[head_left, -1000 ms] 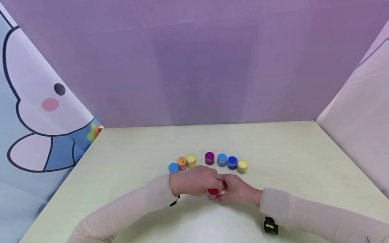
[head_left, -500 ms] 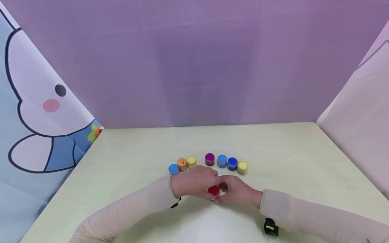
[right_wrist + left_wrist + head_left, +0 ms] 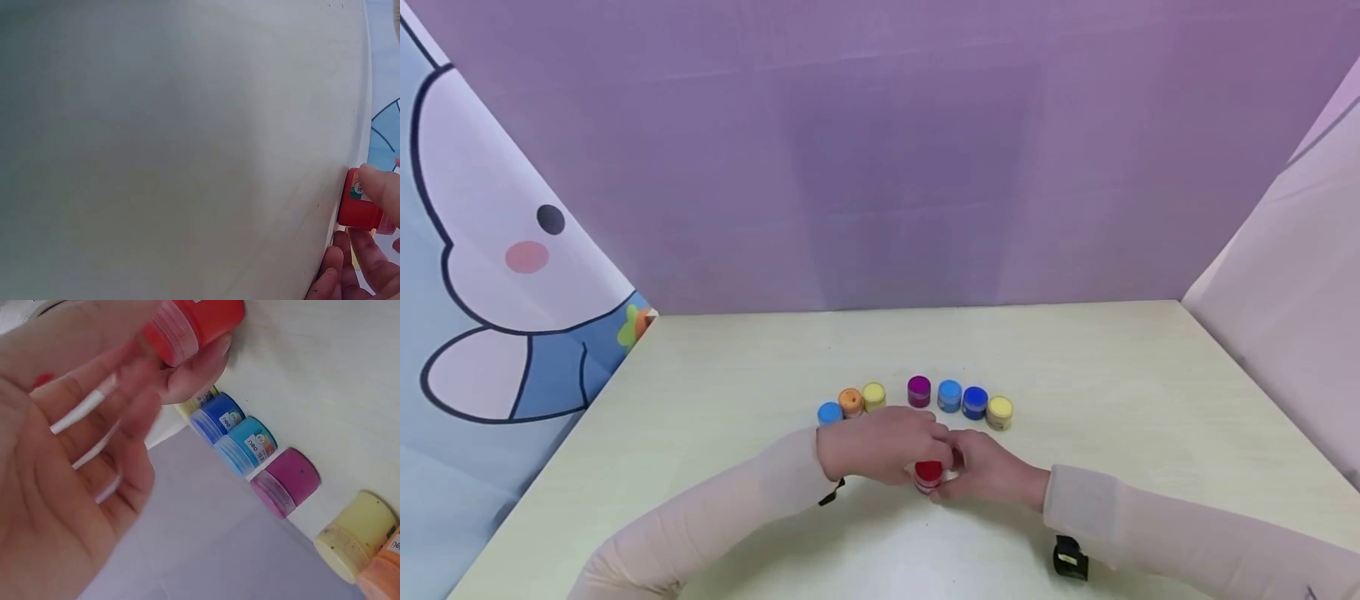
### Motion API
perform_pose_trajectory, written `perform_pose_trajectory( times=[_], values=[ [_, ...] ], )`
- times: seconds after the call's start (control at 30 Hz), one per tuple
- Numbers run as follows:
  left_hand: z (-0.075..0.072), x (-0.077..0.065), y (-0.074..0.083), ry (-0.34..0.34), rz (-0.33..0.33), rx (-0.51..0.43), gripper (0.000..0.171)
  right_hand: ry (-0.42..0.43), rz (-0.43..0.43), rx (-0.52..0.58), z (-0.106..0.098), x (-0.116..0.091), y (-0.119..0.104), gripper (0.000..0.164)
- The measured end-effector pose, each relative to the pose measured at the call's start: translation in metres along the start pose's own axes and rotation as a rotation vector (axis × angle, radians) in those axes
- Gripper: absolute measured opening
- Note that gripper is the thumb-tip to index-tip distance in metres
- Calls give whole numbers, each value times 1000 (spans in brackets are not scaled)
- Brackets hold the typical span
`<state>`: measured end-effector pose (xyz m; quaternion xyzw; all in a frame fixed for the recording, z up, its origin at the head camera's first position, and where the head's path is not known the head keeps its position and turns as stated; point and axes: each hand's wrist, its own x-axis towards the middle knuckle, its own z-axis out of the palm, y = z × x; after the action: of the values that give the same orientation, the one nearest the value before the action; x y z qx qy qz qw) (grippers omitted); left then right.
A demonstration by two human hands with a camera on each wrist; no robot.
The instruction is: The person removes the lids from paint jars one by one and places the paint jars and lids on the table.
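Observation:
A small red paint jar point(image 3: 928, 477) stands upright on the pale table, between both hands. My right hand point(image 3: 996, 475) grips its body from the right, thumb at the front. Over its top reaches my left hand point(image 3: 880, 446), with curled fingers at the lid. In the left wrist view the red jar point(image 3: 215, 322) has a translucent lid rim, and the left hand point(image 3: 56, 469) shows its palm and bent fingers beside it. The right wrist view has the jar point(image 3: 359, 209) at the right edge, a thumb lying across its label.
Behind the hands, paint jars form a loose arc: light blue point(image 3: 830, 413), orange point(image 3: 851, 403) and yellow point(image 3: 874, 397) on the left. To the right are purple point(image 3: 919, 392), light blue point(image 3: 950, 397), dark blue point(image 3: 975, 403) and yellow point(image 3: 1000, 412). A purple backdrop point(image 3: 910, 167) borders the table.
The left fingers shift slightly over the red lid, uncovering more of it half a second ago and covering part of it again now. The right hand and the other jars stay put.

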<state>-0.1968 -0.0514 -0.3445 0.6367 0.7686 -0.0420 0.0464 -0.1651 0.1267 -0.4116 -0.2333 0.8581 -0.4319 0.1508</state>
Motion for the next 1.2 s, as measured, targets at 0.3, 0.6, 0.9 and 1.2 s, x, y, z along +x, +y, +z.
perform_pose_trajectory(
  times=[0.3, 0.6, 0.9, 1.2],
  values=[
    [0, 3, 0, -8, 49, -19, 20, -8, -5, 19, -1, 0, -1, 36],
    [-1, 4, 1, -10, 14, -45, 17, -9, 7, 9, 0, 1, -2, 39],
    [1, 5, 3, -18, -104, -60, 19, 22, -1, -10, 0, -1, -1, 32],
    [3, 4, 1, 7, -43, -105, 19, 9, -4, 6, 1, 0, -1, 36]
  ],
)
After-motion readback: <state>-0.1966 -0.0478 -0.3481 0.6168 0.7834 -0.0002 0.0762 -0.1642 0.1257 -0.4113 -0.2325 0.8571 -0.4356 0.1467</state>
